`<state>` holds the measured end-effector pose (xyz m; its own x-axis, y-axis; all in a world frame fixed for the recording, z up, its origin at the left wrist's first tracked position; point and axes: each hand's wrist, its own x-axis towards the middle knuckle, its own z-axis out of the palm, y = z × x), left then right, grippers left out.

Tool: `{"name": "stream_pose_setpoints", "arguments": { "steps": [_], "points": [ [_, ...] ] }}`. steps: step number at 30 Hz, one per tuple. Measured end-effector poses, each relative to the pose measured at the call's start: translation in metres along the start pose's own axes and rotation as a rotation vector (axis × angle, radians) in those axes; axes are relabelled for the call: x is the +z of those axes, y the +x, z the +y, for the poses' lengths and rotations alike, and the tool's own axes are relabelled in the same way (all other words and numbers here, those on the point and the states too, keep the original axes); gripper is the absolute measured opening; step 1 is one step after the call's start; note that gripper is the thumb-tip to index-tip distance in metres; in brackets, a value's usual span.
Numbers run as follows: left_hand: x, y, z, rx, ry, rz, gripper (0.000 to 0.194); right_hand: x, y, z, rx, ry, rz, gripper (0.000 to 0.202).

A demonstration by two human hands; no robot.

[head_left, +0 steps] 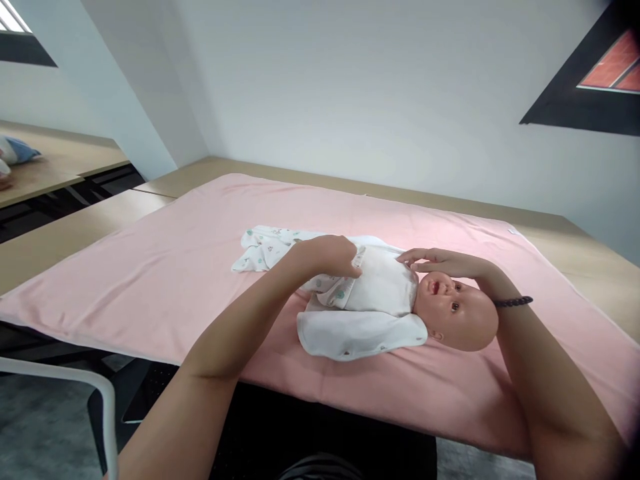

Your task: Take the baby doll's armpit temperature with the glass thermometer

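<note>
A baby doll (465,320) lies on its back, head to the right, on a pink blanket (160,287). White cloth (385,283) covers its torso, and a white sleeve (360,333) with a small print lies along its near side. Patterned baby pants (273,247) cover the legs and reach left. My left hand (337,257) is closed at the waistband of the pants, its fingertips partly hidden. At the doll's far shoulder, my right hand (445,261) rests with its fingers stretched out, touching the edge of the white cloth.
The blanket drapes over a wooden table (580,260) against a white wall (350,87). Another table (65,153) stands at the left, with a blue and white item (19,150) on it. A white metal tube (107,413) curves at the lower left.
</note>
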<state>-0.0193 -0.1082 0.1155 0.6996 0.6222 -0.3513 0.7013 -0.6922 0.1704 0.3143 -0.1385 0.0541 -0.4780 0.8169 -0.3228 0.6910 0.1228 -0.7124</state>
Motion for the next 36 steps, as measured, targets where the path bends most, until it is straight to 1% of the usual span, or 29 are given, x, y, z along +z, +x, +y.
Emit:
{"name": "stream_pose_setpoints", "arguments": {
  "steps": [2, 4, 7, 10, 12, 16, 18, 19, 21, 23, 25, 26, 27, 29, 31, 32, 33, 34, 36],
  "points": [
    [-0.002, -0.005, 0.005, -0.052, 0.025, -0.100, 0.041, 0.000, 0.000, 0.000, -0.001, 0.020, -0.005, 0.050],
    [-0.001, -0.007, 0.008, -0.045, 0.028, -0.171, 0.045, 0.000, 0.000, 0.002, -0.008, 0.036, -0.011, 0.049],
    [0.003, -0.003, 0.009, -0.030, -0.021, -0.258, 0.044, 0.000, 0.000, 0.003, -0.010, 0.050, -0.029, 0.049],
    [0.009, 0.003, 0.013, -0.024, -0.032, -0.289, 0.039, 0.001, 0.000, 0.001, 0.001, 0.061, -0.032, 0.050],
    [0.014, 0.005, 0.018, 0.030, 0.036, -0.250, 0.040, 0.002, -0.001, -0.002, 0.007, 0.056, -0.022, 0.051],
    [0.021, 0.005, 0.032, 0.117, 0.178, -0.110, 0.038, 0.002, -0.002, -0.007, 0.019, 0.047, -0.006, 0.051],
    [0.022, 0.004, 0.033, 0.160, 0.189, -0.081, 0.037, 0.002, -0.002, -0.007, 0.029, 0.055, -0.006, 0.051],
    [0.021, 0.003, 0.031, 0.204, 0.174, -0.075, 0.039, 0.002, -0.002, -0.006, 0.035, 0.059, -0.006, 0.051],
    [0.018, 0.003, 0.026, 0.325, 0.048, -0.084, 0.042, 0.002, -0.001, -0.005, 0.036, 0.063, -0.007, 0.050],
    [0.013, 0.003, 0.020, 0.437, -0.187, -0.070, 0.045, 0.004, -0.001, -0.007, 0.022, 0.075, -0.009, 0.051],
    [0.009, 0.004, 0.018, 0.467, -0.396, -0.018, 0.046, 0.007, -0.002, -0.012, 0.012, 0.117, -0.009, 0.051],
    [0.008, 0.005, 0.018, 0.455, -0.445, 0.004, 0.047, 0.009, -0.003, -0.015, 0.009, 0.144, -0.008, 0.051],
    [0.007, 0.005, 0.018, 0.436, -0.444, 0.009, 0.047, 0.010, -0.004, -0.018, 0.007, 0.170, -0.004, 0.050],
    [0.006, 0.004, 0.018, 0.389, -0.336, -0.038, 0.044, 0.012, -0.005, -0.022, 0.009, 0.202, 0.001, 0.050],
    [0.006, 0.001, 0.017, 0.342, -0.177, -0.108, 0.035, 0.012, -0.005, -0.021, 0.013, 0.195, 0.008, 0.051],
    [0.006, -0.001, 0.017, 0.317, -0.101, -0.125, 0.030, 0.011, -0.004, -0.019, 0.012, 0.176, 0.008, 0.051],
    [0.007, -0.004, 0.017, 0.284, -0.030, -0.118, 0.026, 0.009, -0.003, -0.017, 0.008, 0.154, 0.000, 0.051],
    [0.009, -0.006, 0.018, 0.252, 0.040, -0.085, 0.023, 0.008, -0.002, -0.014, 0.001, 0.135, -0.013, 0.051],
    [0.013, -0.011, 0.021, 0.236, 0.182, 0.038, 0.023, 0.006, -0.001, -0.010, -0.001, 0.117, -0.025, 0.052]
  ]
}}
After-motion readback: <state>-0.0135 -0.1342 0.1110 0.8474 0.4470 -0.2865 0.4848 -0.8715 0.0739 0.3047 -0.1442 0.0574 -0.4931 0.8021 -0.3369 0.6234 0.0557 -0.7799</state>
